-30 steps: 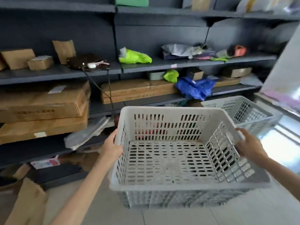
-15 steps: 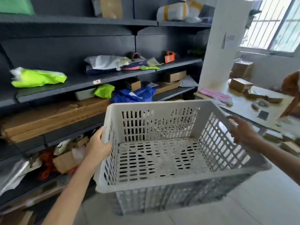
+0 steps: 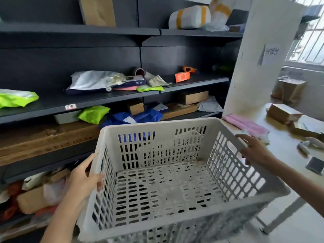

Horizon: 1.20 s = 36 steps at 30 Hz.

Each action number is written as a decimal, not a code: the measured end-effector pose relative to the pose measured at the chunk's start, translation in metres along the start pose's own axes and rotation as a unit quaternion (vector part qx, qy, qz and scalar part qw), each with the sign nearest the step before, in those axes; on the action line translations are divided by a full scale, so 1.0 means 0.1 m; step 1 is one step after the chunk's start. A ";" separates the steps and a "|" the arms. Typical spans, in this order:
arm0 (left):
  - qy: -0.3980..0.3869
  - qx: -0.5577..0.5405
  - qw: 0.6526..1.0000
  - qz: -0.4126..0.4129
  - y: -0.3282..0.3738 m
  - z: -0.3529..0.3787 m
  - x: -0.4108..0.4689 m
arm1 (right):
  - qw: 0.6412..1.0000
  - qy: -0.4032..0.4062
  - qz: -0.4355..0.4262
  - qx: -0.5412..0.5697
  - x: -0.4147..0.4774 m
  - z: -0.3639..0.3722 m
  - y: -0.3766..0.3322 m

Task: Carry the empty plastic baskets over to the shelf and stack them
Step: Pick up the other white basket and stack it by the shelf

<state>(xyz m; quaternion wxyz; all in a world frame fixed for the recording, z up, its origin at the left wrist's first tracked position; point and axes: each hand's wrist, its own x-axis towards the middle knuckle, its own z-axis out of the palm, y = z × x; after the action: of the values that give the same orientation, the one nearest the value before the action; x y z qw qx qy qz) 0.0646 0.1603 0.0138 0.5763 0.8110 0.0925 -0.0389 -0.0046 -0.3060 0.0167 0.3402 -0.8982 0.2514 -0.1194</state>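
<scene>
I hold an empty white slotted plastic basket point(image 3: 163, 128) in the air in front of me, tilted a little down to the left. My left hand point(image 3: 84, 179) grips its left wall, thumb over the rim. My right hand point(image 3: 254, 151) rests on the right rim with its fingers stretched forward along the edge. The dark metal shelf point(image 3: 105, 99) stands just behind and left of the basket. No other basket shows in this view.
The shelf boards carry green bags point(image 3: 15, 99), a blue bag point(image 3: 147, 116), flat cardboard boxes point(image 3: 43, 142) and loose packets. A white pillar point(image 3: 254, 67) ends the shelf on the right. Beyond it a table point(image 3: 284, 146) holds boxes point(image 3: 282, 113). Pale floor point(image 3: 298, 225) lies at lower right.
The view has swung right along the shelf, with the basket carried along. A second basket by the shelf has left the view. My right hand's fingers have loosened and stretched out.
</scene>
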 end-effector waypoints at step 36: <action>0.155 0.065 0.983 -0.077 0.65 2.07 1.50 | 0.989 -0.119 -0.070 -0.062 3.40 0.10 0.16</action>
<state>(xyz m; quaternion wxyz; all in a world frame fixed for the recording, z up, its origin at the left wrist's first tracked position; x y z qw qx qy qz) 0.2330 -0.0401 -0.0200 0.4966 0.8332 0.2403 0.0366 0.2802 -0.4924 0.0134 0.3021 -0.9407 0.1529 -0.0194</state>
